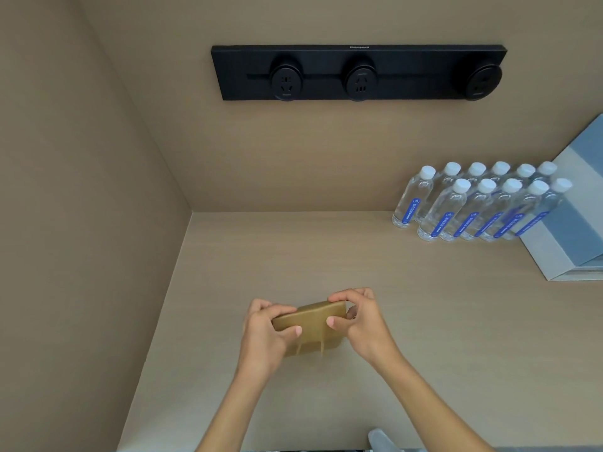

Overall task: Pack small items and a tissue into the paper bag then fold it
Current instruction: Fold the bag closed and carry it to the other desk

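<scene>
The person is standing the paper bag (310,324) on the table (424,337), just in front of them, and folding its top over. The left hand (264,334) and right hand (362,321) are each pinching an end of the folded band, fingers (337,301) clamped on it. I'd press both ends evenly and run the crease flat, keeping the bag upright. No loose items or tissue are showing, so packing looks done.
</scene>
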A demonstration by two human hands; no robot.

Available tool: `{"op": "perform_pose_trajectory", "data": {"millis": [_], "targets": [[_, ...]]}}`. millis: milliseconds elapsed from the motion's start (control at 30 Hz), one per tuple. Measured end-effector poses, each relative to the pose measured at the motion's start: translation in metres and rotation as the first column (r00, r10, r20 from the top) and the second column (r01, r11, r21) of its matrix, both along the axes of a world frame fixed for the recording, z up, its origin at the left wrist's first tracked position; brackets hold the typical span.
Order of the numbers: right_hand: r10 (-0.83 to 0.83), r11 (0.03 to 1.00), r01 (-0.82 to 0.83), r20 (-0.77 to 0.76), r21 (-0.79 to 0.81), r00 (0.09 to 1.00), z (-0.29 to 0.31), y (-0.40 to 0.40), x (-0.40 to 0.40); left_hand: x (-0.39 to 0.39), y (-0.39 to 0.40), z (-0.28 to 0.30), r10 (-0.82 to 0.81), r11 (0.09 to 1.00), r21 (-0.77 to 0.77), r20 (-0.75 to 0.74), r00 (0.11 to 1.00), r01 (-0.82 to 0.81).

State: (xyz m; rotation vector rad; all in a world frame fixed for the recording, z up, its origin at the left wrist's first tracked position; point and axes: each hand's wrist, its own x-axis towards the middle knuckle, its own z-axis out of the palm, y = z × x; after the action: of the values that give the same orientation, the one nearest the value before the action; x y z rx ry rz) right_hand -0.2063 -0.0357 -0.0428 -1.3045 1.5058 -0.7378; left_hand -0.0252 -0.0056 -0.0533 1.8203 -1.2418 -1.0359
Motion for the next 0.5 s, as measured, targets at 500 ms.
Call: {"op": "perform_pose_trajectory", "data": {"millis": [500], "targets": [[-0.110,0.990,0.125,0.197,-0.064,0.974,-0.036,0.005,-0.006,0.023,-0.004,-0.023,-0.051,0.999,-0.033,-0.315,0.948,0.042]]}}
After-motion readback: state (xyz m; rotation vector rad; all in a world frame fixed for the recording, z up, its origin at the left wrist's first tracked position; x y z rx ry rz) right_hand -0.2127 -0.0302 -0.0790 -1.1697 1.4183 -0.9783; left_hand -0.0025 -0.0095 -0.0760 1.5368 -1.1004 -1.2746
